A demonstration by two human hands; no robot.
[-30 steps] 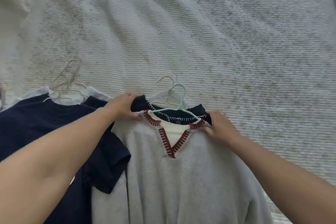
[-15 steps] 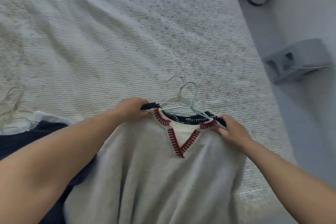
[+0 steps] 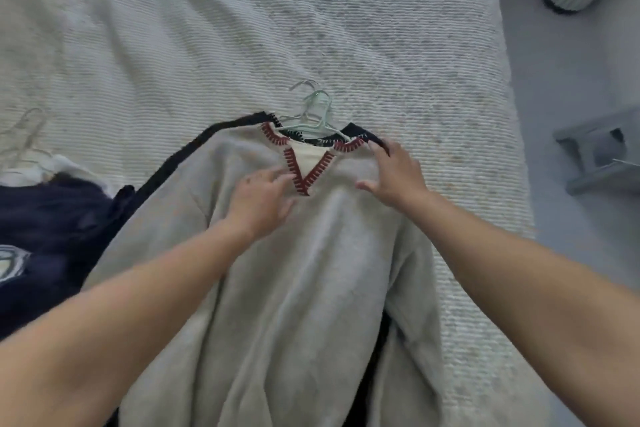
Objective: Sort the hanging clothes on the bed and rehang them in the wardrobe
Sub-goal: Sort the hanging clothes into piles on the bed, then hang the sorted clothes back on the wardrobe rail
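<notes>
Here both hands, left hand (image 3: 258, 199) and right hand (image 3: 393, 175), lie spread flat, gripping nothing, likely smoothing the grey red-stitched V-neck sweatshirt (image 3: 277, 288) onto the white ribbed bed (image 3: 207, 45).

The grey sweater (image 3: 277, 288) is soft, matt fleecy cloth, its neckline edged in coarse red stitching, and it hangs on a smooth pale green plastic hanger (image 3: 317, 114). The bedspread (image 3: 207, 28) beneath is matt, ribbed woven cloth with a rough texture.
</notes>
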